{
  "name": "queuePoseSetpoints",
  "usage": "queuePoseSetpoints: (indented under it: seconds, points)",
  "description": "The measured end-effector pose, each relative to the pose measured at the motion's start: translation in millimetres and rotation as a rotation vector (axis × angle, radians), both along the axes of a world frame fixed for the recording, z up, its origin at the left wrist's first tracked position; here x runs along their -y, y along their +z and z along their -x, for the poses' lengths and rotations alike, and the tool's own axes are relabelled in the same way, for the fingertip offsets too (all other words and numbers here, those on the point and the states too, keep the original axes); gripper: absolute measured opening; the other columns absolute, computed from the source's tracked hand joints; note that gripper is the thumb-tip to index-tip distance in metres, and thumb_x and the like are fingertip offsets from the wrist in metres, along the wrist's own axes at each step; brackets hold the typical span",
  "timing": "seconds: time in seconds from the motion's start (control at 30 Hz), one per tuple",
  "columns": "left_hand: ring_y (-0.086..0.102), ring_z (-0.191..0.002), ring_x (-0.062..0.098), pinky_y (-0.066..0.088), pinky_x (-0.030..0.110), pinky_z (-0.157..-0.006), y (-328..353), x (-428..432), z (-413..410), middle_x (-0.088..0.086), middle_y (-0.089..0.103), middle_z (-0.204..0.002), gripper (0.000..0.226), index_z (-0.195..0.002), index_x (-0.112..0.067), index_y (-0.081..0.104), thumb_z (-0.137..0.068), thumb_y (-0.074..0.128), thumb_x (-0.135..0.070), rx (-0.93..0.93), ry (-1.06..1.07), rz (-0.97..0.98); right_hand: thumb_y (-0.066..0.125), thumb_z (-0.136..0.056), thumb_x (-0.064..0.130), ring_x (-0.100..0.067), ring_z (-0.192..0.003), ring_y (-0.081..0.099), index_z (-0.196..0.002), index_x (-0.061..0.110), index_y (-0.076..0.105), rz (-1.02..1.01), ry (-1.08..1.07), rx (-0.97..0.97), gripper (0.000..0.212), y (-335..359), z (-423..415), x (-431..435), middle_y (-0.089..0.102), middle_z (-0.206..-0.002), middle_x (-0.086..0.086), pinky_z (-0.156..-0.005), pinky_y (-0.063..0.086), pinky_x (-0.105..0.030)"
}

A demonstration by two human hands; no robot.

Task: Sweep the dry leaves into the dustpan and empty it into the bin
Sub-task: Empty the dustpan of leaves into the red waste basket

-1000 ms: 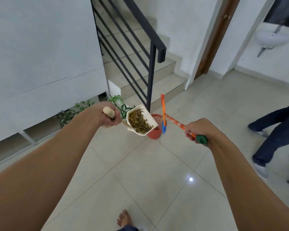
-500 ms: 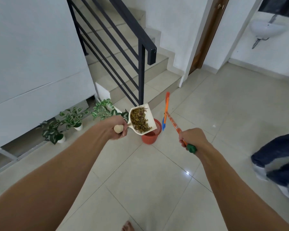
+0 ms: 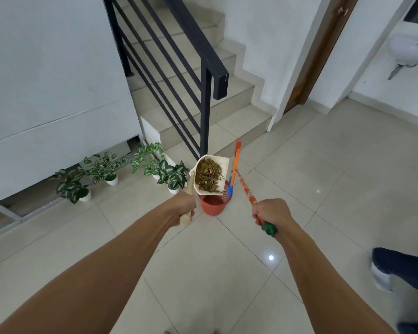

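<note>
Above the red bin (image 3: 214, 205), the dustpan (image 3: 223, 161) holds dry leaves (image 3: 208, 175).

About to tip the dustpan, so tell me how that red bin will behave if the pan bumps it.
The red bin looks like thin mesh plastic, so probably very light. On glossy floor tiles it would likely slide. Seemingly near empty, a knock from the dustpan may tip it.

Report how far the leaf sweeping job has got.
Done: the dry leaves are heaped in the dustpan, and no loose leaves show on the visible floor tiles. In hand: the left hand holds the loaded dustpan just above the red bin, while the right hand grips the broom. Left: tip the pan; the leaves are not yet in the bin.
</note>
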State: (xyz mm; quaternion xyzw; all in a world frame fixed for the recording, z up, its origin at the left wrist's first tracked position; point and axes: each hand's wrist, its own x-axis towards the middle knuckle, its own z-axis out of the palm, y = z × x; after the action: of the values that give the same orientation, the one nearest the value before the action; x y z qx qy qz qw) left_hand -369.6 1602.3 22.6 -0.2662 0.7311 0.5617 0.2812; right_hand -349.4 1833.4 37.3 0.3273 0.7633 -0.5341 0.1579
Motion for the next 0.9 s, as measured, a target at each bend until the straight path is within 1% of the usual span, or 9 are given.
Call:
queuePoseSetpoints:
  seconds: [0.07, 0.13, 0.27, 0.33, 0.43, 0.6, 0.77, 0.8, 0.9]
  points:
    - [0.042, -0.057, 0.013, 0.037, 0.021, -0.046, -1, -10, 2, 0.009, 0.043, -0.078, 0.01, -0.102, -0.002, 0.044, -0.096, 0.037, 0.003, -0.007, -0.044, 0.046, 0.055, -0.075, -0.006, -0.015, -0.04, 0.052, -0.08, -0.005, 0.064, 0.03, -0.008, -0.004, 0.01, 0, 5, -3, 0.061, -0.067, -0.014, -0.033, 0.037, -0.018]
    - [0.042, -0.059, 0.014, 0.035, 0.022, -0.048, -3, -17, 4, 0.009, 0.043, -0.079, 0.015, -0.086, -0.006, 0.042, -0.096, 0.036, 0.003, -0.021, -0.084, 0.095, 0.054, -0.075, -0.006, -0.016, -0.039, 0.052, -0.08, -0.005, 0.063, 0.044, 0.0, -0.009, 0.01, 0, 9, -6, 0.06, -0.067, -0.014, -0.033, 0.037, -0.017]
    - [0.043, -0.059, 0.014, 0.036, 0.021, -0.045, -5, -22, 8, 0.01, 0.044, -0.077, 0.02, -0.08, -0.009, 0.04, -0.097, 0.035, 0.002, -0.043, -0.134, 0.158, 0.054, -0.074, -0.006, -0.016, -0.04, 0.052, -0.079, -0.005, 0.062, 0.056, -0.009, -0.013, 0.009, -1, 15, -6, 0.06, -0.068, -0.014, -0.033, 0.038, -0.017]
    - [0.042, -0.06, 0.014, 0.037, 0.022, -0.046, -6, -21, 9, 0.01, 0.045, -0.076, 0.021, -0.078, -0.008, 0.04, -0.096, 0.036, 0.001, -0.052, -0.158, 0.189, 0.054, -0.074, -0.005, -0.014, -0.037, 0.052, -0.079, -0.003, 0.062, 0.055, -0.009, 0.005, 0.009, -1, 17, -6, 0.06, -0.068, -0.013, -0.034, 0.038, -0.018]
    - [0.044, -0.062, 0.016, 0.037, 0.023, -0.05, -8, -16, 11, 0.01, 0.047, -0.074, 0.018, -0.078, -0.008, 0.041, -0.094, 0.037, 0.0, -0.061, -0.181, 0.226, 0.054, -0.075, -0.004, -0.012, -0.032, 0.05, -0.08, -0.002, 0.061, 0.067, -0.014, 0.036, 0.009, 1, 19, -2, 0.06, -0.067, -0.012, -0.036, 0.038, -0.02]
    - [0.047, -0.065, 0.015, 0.041, 0.023, -0.052, -12, -3, 14, 0.009, 0.05, -0.078, 0.016, -0.08, -0.013, 0.039, -0.093, 0.038, -0.004, -0.071, -0.233, 0.287, 0.056, -0.077, -0.005, -0.011, -0.029, 0.051, -0.08, -0.003, 0.064, 0.048, -0.045, 0.051, 0.008, 10, 16, 9, 0.061, -0.064, -0.013, -0.033, 0.039, -0.017]
    - [0.054, -0.079, 0.023, 0.046, 0.031, -0.069, -14, 7, 14, 0.007, 0.052, -0.078, 0.007, -0.083, -0.011, 0.044, -0.088, 0.043, -0.005, -0.113, -0.354, 0.456, 0.056, -0.077, -0.006, -0.016, -0.04, 0.053, -0.092, -0.009, 0.067, 0.08, -0.057, 0.004, 0.019, 30, 4, 16, 0.062, -0.069, -0.016, -0.035, 0.038, -0.021]
    - [0.055, -0.08, 0.023, 0.046, 0.031, -0.069, -14, 8, 14, 0.006, 0.052, -0.078, 0.005, -0.088, -0.01, 0.045, -0.087, 0.044, -0.006, -0.124, -0.381, 0.486, 0.055, -0.077, -0.007, -0.017, -0.043, 0.052, -0.094, -0.01, 0.067, 0.077, -0.053, 0.004, 0.021, 34, 2, 18, 0.062, -0.07, -0.017, -0.036, 0.038, -0.022]
    - [0.057, -0.077, 0.02, 0.045, 0.028, -0.064, -14, 10, 15, 0.003, 0.052, -0.077, 0.01, -0.098, -0.009, 0.046, -0.088, 0.046, -0.008, -0.165, -0.448, 0.576, 0.055, -0.078, -0.007, -0.018, -0.048, 0.053, -0.095, -0.011, 0.067, 0.061, -0.046, 0.003, 0.021, 42, -3, 22, 0.062, -0.075, -0.018, -0.037, 0.038, -0.022]
